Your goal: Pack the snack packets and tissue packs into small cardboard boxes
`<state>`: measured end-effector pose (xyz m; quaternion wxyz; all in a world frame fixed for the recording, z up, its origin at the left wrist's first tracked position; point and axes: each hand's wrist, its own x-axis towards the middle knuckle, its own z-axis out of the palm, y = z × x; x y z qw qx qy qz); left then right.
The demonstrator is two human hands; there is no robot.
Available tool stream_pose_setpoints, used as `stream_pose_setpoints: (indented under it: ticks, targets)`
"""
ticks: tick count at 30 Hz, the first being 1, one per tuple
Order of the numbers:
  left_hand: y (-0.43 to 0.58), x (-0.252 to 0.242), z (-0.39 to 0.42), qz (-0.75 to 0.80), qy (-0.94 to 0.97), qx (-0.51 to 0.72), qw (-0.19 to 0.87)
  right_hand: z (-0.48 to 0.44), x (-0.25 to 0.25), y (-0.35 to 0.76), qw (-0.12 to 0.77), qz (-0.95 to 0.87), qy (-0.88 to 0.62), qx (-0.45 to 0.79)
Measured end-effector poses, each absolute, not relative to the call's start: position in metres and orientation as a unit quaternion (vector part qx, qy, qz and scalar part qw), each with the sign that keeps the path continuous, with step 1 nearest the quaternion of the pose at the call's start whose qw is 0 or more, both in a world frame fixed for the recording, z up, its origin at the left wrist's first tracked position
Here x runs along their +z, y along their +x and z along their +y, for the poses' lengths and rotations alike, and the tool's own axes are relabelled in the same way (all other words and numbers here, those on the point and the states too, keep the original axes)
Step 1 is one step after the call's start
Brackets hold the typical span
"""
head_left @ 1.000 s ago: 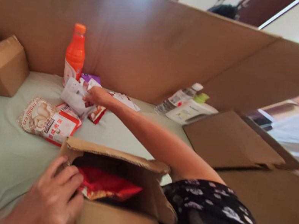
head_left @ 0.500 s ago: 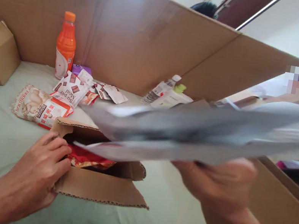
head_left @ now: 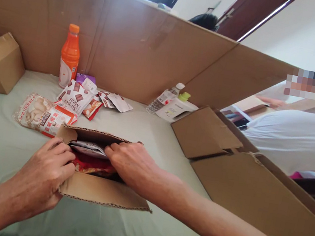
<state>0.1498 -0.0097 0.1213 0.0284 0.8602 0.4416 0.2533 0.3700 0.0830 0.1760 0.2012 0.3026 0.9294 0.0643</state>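
Note:
In front of me an open cardboard box [head_left: 104, 193] stands on the green cloth with its flaps up. My left hand [head_left: 44, 169] is closed over the box's left edge. Reaching in from the right, my right hand [head_left: 130, 162] has its fingers closed at the right end of a white snack packet [head_left: 88, 147] inside the box; the fingertips are partly hidden. A red snack bag [head_left: 90, 164] lies in the box beside the packet. Behind the box's left corner is a bag of nuts [head_left: 39, 113].
An orange drink bottle [head_left: 69, 57], white pouches [head_left: 74, 97] and a purple pack [head_left: 85, 79] stand by the cardboard wall [head_left: 134, 44]. A clear bottle [head_left: 163, 98] and white container [head_left: 174, 108] lean further right. Cardboard boxes [head_left: 255, 188] sit right; another box [head_left: 0, 66] left. People are beyond.
A blurred grey-white sheet-like thing above the box has gone from view. My right hand has come left and down into the box, where a white packet now shows. My left hand stays put.

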Motion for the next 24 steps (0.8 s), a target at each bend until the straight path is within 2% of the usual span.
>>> stream_pose_setpoints:
  ticks: [4,9,11,16,21,24]
  targets:
    - [0.150,0.120,-0.010,0.436,0.856,0.276,0.028,0.085,0.174,0.371,0.169,0.948,0.260,0.073]
    - [0.149,0.110,-0.010,0.437,0.851,0.290,0.031,0.087,0.172,0.361,0.283,0.920,0.265,0.057]
    - [0.148,0.111,-0.011,0.440,0.849,0.289,0.039,0.089,0.172,0.355,0.291,0.921,0.252,0.051]
    - [0.144,0.129,-0.008,0.443,0.859,0.247,0.071,0.098,0.166,0.356,0.258,0.936,0.238,0.016]
    - [0.149,0.149,0.004,0.477,0.861,0.094,0.149,0.097,0.159,0.366,0.239,0.942,0.234,0.005]
    - [0.151,0.151,0.007,0.498,0.842,0.064,0.195,0.093,0.174,0.379,0.185,0.957,0.220,-0.044]
